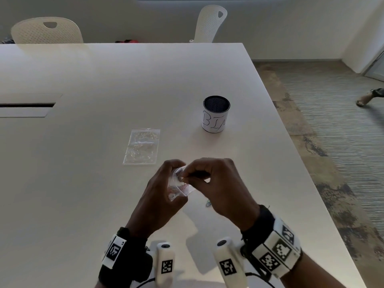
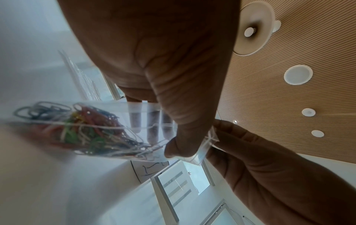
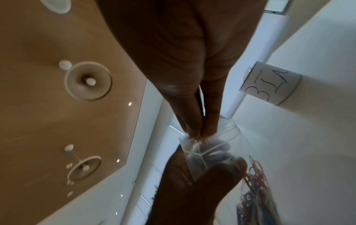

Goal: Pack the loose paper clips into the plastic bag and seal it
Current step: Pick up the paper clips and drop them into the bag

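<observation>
Two hands are meeting above the desk (image 1: pixel 87 183): left hand (image 1: pixel 160 196) gripping the plastic bag (image 1: pixel 181 187) of paper clips (image 2: pixel 80 129), right hand (image 1: pixel 220 183) pinching its mouth, where one slipping grip could be spilling clips beside the far bin (image 1: pixel 216 114).

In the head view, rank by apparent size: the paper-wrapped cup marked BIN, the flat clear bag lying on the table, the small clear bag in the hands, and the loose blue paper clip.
1. Flat clear bag lying on the table
2. Paper-wrapped cup marked BIN
3. Small clear bag in the hands, partly hidden by fingers, so unsure
4. Loose blue paper clip
</observation>
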A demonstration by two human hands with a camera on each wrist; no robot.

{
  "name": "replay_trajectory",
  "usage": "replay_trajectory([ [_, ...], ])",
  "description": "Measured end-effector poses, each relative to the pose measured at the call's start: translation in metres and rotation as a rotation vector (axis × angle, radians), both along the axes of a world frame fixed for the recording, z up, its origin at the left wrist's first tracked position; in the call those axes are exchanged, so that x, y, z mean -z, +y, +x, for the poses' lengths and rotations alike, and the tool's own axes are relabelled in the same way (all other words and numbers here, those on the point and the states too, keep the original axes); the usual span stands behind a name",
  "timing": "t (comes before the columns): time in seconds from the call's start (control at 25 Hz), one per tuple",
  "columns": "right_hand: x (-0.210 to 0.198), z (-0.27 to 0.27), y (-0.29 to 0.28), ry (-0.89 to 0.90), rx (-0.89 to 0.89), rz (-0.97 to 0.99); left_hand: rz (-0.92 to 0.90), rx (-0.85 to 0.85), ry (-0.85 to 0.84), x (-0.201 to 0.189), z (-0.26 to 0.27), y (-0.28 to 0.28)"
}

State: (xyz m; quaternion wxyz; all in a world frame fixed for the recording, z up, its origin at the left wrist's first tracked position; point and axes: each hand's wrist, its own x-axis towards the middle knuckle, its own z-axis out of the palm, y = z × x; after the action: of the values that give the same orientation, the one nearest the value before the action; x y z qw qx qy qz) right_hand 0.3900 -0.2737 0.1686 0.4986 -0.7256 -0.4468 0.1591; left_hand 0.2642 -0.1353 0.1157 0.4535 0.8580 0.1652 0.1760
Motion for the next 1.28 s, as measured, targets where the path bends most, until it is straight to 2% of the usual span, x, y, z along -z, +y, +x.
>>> replay_trajectory([
  [0.08,0.001,-0.002,0.005,-0.116,-0.034,-0.037,0.005,-0.007,0.000,0.000,-0.001,0.001],
  [0.2,-0.004,0.001,0.003,-0.118,-0.058,-0.035,0.020,0.002,-0.004,0.001,-0.002,0.002],
  [0.36,-0.003,0.025,-0.012,-0.150,0.091,-0.065,0.018,0.006,-0.025,0.002,-0.003,0.003],
  [0.4,0.001,0.034,-0.019,-0.162,0.095,-0.147,0.017,0.011,-0.026,0.002,-0.004,0.003],
  [0.56,0.023,0.046,-0.036,-0.326,-0.036,-0.692,-0.006,0.016,-0.023,0.004,-0.004,0.004],
  [0.64,0.034,0.036,-0.037,-0.392,-0.049,-0.780,-0.006,0.018,-0.023,0.004,-0.004,0.003],
  [0.76,0.044,0.021,-0.031,-0.450,-0.031,-0.766,0.013,0.019,-0.025,0.004,-0.004,0.003],
  [1.0,0.057,0.019,-0.023,-0.397,-0.004,-0.699,0.015,0.008,-0.026,0.003,-0.005,0.005],
  [1.28,0.043,0.022,-0.030,-0.429,-0.136,-0.713,0.028,0.009,-0.044,0.004,-0.005,0.004],
])
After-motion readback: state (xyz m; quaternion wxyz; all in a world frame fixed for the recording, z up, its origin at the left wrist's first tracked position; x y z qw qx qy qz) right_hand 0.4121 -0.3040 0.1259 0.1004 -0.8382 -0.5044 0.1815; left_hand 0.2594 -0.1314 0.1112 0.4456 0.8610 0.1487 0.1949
